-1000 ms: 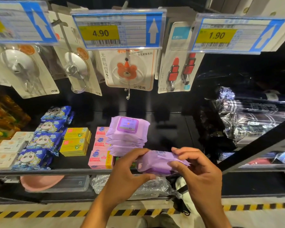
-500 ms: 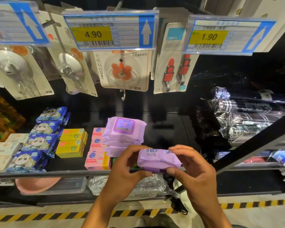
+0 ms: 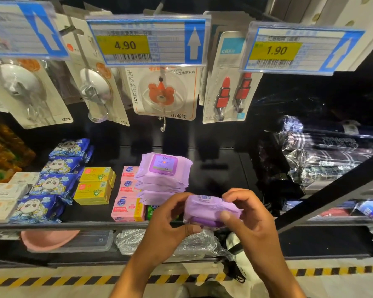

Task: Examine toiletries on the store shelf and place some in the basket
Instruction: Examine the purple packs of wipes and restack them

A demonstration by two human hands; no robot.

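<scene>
Both hands held one purple wipes pack (image 3: 205, 208) in front of the shelf edge (image 3: 73, 225), just below & right of the stack of purple packs (image 3: 163, 175) on the shelf. Left hand (image 3: 166, 220) gripped the pack's left end, fingers curled over the top, thumb underneath. Right hand (image 3: 250, 220) gripped the right end, fingers curled over the far edge, thumb pressed on the near face. A barcode showed on the pack's upper side, near the far edge. The stack sat approx. mid-shelf, top pack w/ its darker purple lid facing up. Just left of it: pink soap boxes (image 3: 127, 209) in a row front to back, then yellow boxes (image 3: 94, 188), then blue panda packs (image 3: 52, 183). Above hung carded hooks, incl. a bear hook card (image 3: 163, 93) & red hooks (image 3: 226, 93), behind price tags reading 4.90 (image 3: 145, 41) and 1.90 (image 3: 297, 50). The lower shelf had a pink basin (image 3: 47, 239) & crinkled clear plastic. Yellow-black tape (image 3: 41, 280) ran along the floor.
</scene>
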